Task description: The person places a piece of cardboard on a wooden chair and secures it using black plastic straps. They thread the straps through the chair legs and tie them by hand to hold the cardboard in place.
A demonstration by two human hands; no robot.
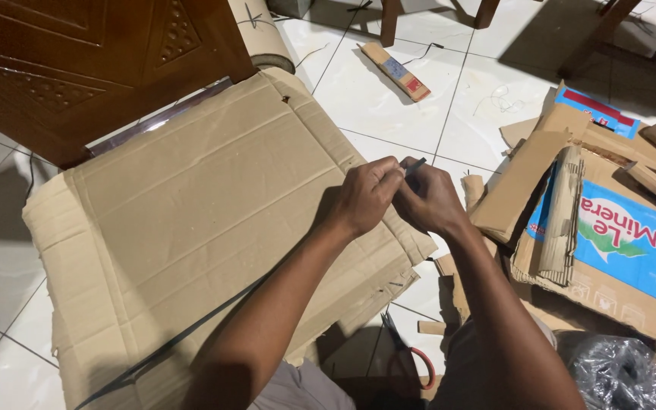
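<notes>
White glazed floor tiles (389, 99) with dark grout lines cover the room; light falls in patches, shadows at top right. Carved dark-brown wooden panel (77, 61) fills the top left corner. Chair or furniture legs (389, 19) stand at the top edge.

Large flattened corrugated cardboard sheet (191, 220), tan, lies on the floor below the panel, creased, edges ragged. To the right, a heap of cardboard offcuts (525, 182) rests on a flattened blue-and-white printed carton (632, 250). Rolled corrugated piece (563, 212) lies on that carton. Black plastic bag (616, 372) at bottom right.

Long thin black strap (191, 330) runs diagonally from lower left across the sheet up toward the hands. Small flat cardboard strip (396, 72) with a red and blue label lies alone on the tiles, well apart. Scissors with red-trimmed handles (408, 353) lie on the floor near the person's knees.

Left hand (362, 197) and right hand (427, 201) meet over the sheet's right edge, fingers pinched closed together on the strap's upper end (414, 165), whose tip sticks out above the knuckles.
</notes>
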